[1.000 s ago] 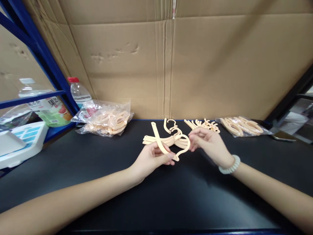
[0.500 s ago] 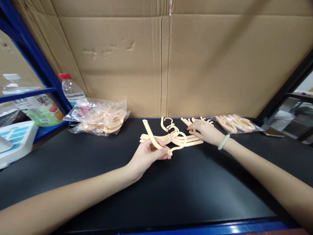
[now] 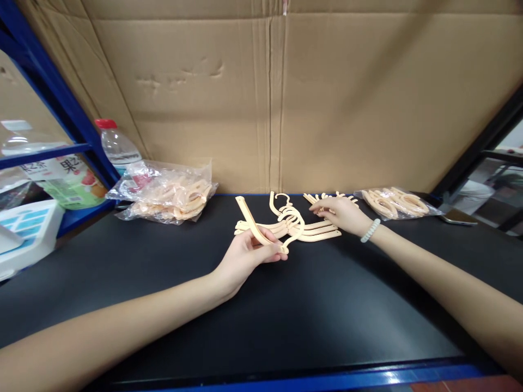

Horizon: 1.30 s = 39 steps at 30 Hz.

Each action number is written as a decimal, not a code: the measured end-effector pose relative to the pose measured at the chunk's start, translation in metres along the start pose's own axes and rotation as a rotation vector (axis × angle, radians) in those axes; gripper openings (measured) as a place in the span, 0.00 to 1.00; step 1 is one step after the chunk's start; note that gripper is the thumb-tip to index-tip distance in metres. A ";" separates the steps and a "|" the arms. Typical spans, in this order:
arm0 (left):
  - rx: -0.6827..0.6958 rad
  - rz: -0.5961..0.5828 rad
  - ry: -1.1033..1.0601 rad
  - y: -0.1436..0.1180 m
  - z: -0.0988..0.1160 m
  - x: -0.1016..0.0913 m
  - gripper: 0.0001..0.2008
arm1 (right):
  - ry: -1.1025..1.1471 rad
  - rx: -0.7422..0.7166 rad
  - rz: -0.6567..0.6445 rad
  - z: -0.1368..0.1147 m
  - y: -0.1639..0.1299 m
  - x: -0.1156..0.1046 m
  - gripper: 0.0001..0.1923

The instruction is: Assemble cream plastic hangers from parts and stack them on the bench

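- While held in the left hand point(image 3: 245, 256), curved cream hanger piece point(image 3: 254, 227) raised just above the black table point(image 3: 286, 316), fingers clenched around its lower part, thumb on top near the hooked end, upper end pointing up and to the left.
- Just behind this hand, flat pile of cream hangers point(image 3: 304, 231) on the table, hooks at the top of the pile, touching or almost touching the held piece; cannot tell which.
- Right hand point(image 3: 341, 213) stretched forward, palm down, fingers resting on loose cream pieces point(image 3: 327, 197) at the far edge of the table; grip not visible from this angle, so cannot tell if grasping or only touching.
- White bead bracelet point(image 3: 370, 231) on the right wrist.
- Further right, clear bag of cream parts point(image 3: 394, 202) lying flat, well apart from the left hand.
- On the far left side of the table, bigger clear plastic bag point(image 3: 167, 193) with similar cream parts, a bit crumpled.
- Behind it, water bottle point(image 3: 116, 147) with red cap, upright beside the blue shelf frame point(image 3: 53, 81).
- Brown cardboard wall point(image 3: 286, 98) standing behind everything.
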State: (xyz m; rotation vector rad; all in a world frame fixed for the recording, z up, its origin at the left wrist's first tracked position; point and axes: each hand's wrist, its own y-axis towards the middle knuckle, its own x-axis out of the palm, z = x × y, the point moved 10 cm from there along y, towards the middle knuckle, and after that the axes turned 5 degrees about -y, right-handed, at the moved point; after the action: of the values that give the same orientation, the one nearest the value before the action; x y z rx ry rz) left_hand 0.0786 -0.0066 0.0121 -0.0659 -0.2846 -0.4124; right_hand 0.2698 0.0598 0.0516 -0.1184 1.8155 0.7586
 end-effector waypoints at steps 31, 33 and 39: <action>-0.011 0.028 -0.080 -0.001 0.001 -0.003 0.14 | 1.308 0.588 0.263 -0.022 -0.048 0.008 0.16; -0.012 0.032 -0.086 -0.001 0.001 -0.003 0.14 | 1.361 0.604 0.210 -0.023 -0.049 0.017 0.15; -0.010 0.038 -0.085 -0.001 0.001 -0.003 0.13 | 1.503 0.729 0.240 -0.015 -0.055 0.032 0.13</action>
State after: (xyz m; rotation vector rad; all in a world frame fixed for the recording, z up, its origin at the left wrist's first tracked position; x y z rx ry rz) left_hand 0.0747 -0.0065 0.0123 -0.0991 -0.3646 -0.3741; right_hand 0.2693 0.0170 0.0023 0.0462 3.4656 -0.0314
